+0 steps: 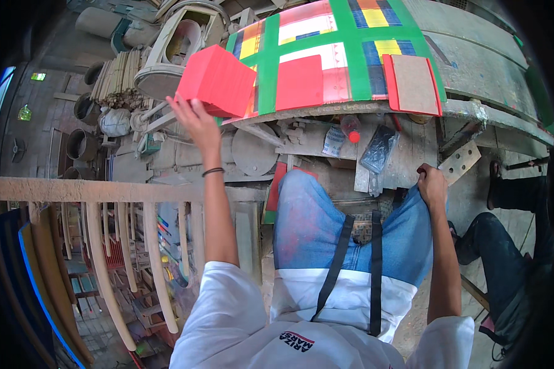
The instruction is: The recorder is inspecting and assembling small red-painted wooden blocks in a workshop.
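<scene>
A thick stack of red sheets [215,80] stands near the left end of a table covered with a colourful plaid sheet [357,37]. My left hand [197,120] is at the stack's near left edge, fingers stretched out and apart, gripping nothing. Lying flat to the right of the stack is a single red sheet [299,81]. Farther right, a grey-brown board [414,84] rests on red sheets at the table's front edge. My right hand [433,184] lies by my right knee with its fingers curled in; whatever they may hold is hidden.
Under the table are a clear bottle with a red cap [353,131] and a dark plastic-wrapped package [378,149]. A wooden railing [104,189] runs along my left. Bundled sticks [118,79] lie beyond it. Another person's legs [498,246] are at the right.
</scene>
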`<move>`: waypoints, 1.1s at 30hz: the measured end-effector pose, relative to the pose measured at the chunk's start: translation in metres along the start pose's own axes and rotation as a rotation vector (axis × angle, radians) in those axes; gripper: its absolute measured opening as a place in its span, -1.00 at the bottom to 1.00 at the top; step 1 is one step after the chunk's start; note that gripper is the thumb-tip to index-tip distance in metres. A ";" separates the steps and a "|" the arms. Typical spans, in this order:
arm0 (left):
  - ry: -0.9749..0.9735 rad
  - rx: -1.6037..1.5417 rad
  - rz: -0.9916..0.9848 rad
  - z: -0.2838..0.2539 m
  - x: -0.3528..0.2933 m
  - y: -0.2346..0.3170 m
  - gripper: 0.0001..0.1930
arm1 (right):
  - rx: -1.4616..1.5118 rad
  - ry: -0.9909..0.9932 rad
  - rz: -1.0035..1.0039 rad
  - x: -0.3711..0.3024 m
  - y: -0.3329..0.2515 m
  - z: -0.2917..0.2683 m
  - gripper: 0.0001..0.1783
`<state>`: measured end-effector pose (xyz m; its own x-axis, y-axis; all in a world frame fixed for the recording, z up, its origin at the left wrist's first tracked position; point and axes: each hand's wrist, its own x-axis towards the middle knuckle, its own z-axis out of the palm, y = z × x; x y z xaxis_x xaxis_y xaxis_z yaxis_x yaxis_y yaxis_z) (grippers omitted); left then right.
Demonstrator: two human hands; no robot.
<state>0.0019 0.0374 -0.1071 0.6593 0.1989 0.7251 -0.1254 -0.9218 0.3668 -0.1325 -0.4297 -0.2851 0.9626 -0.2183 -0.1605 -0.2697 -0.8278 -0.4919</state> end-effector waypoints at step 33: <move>0.032 -0.286 -0.235 0.058 -0.060 0.004 -0.35 | -0.039 0.035 -0.011 -0.006 0.002 0.003 -0.78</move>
<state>0.0053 0.0025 -0.1826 0.6717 0.4088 0.6179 -0.1783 -0.7203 0.6703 -0.1385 -0.4285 -0.2879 0.9660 -0.2263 -0.1249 -0.2585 -0.8498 -0.4593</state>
